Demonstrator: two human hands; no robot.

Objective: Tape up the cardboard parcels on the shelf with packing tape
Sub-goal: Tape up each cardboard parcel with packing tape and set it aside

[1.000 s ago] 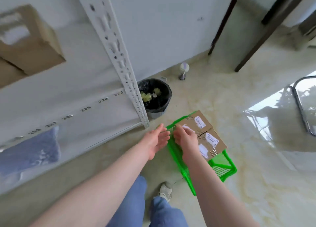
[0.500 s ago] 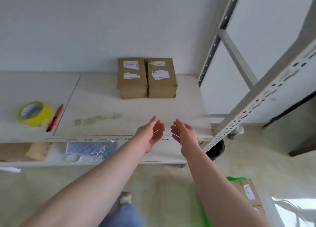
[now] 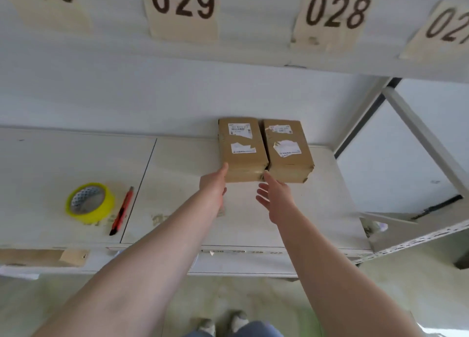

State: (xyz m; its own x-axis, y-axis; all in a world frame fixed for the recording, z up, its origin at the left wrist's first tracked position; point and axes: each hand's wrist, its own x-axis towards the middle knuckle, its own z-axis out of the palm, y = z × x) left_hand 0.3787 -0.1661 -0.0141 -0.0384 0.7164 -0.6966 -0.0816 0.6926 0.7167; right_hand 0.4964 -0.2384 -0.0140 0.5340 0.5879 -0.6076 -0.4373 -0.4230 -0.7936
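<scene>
Two brown cardboard parcels with torn white labels stand side by side at the back of the white shelf [image 3: 253,217]: the left parcel [image 3: 241,150] and the right parcel [image 3: 288,151]. My left hand [image 3: 214,185] reaches to the left parcel's near left corner, its fingertip touching the box, fingers straight. My right hand [image 3: 275,197] is open, its fingertip at the near gap between the two parcels. A yellow roll of packing tape [image 3: 88,202] lies on the shelf at the left, beside a red utility knife [image 3: 121,211].
An upper shelf edge carries paper number tags such as 029 [image 3: 181,0] and 028 [image 3: 337,10]. A perforated metal upright [image 3: 418,237] and brace stand at the right. A lower shelf holds a cardboard box [image 3: 38,256]. My shoes [image 3: 223,324] show on the floor below.
My view has swung from the green basket on the floor up to the shelf. Both hands have moved forward over the shelf to the near side of the two parcels.
</scene>
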